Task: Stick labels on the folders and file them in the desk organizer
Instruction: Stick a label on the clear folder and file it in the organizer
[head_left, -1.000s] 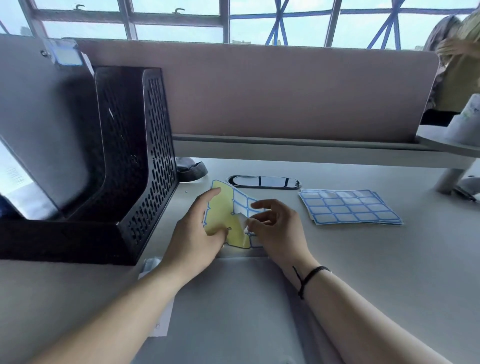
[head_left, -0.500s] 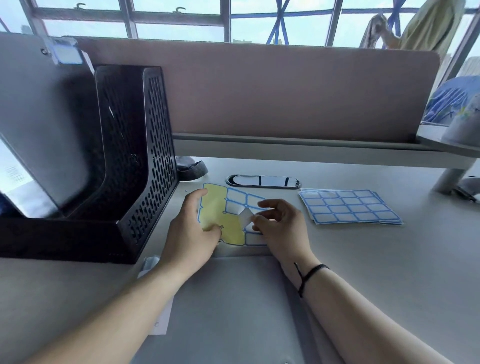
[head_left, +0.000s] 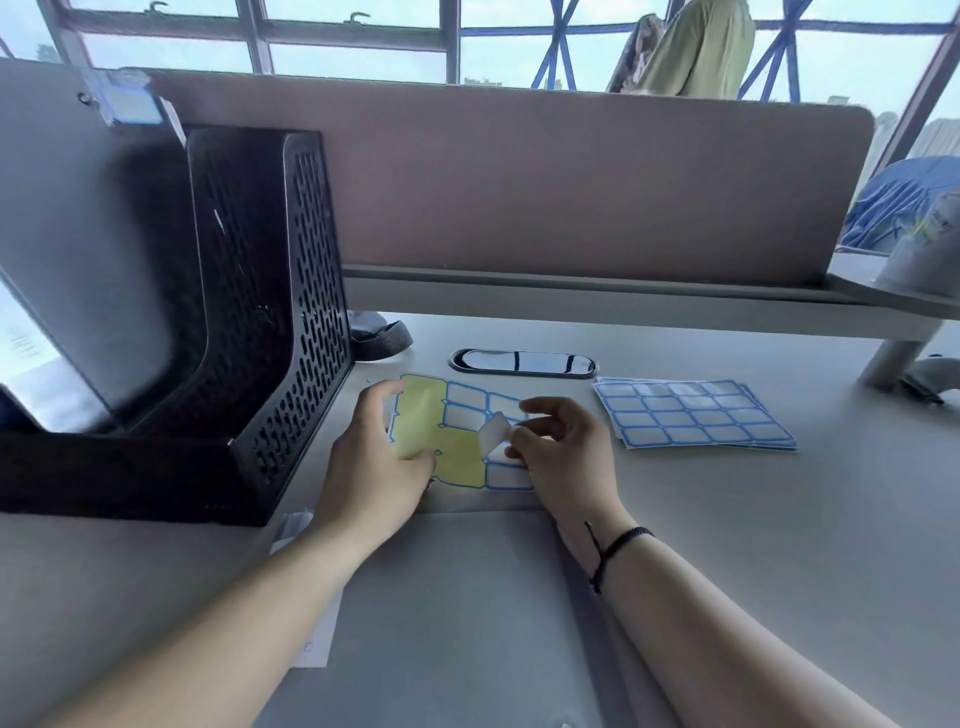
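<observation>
A partly used label sheet (head_left: 457, 431), yellow backing with blue-bordered white labels, lies on the desk. My left hand (head_left: 374, 467) holds its left edge down, thumb on the yellow part. My right hand (head_left: 561, 452) pinches one white label (head_left: 493, 431), lifted and curled off the sheet. A grey folder (head_left: 447, 613) lies flat on the desk under my forearms. The black mesh desk organizer (head_left: 291, 322) stands at the left, with a grey folder (head_left: 62, 249) upright inside it bearing a label (head_left: 130, 104) at its top corner.
A stack of full label sheets (head_left: 691, 415) lies to the right. A black oval cable grommet (head_left: 522, 362) sits behind the sheet. The desk divider panel (head_left: 571, 192) runs along the back. A person stands beyond it at the window. A small paper (head_left: 317, 634) pokes out beside the folder.
My right hand has peeled the label up off the sheet and raised it. The sheet now lies flatter, and my left hand shifted slightly to the left on it.
</observation>
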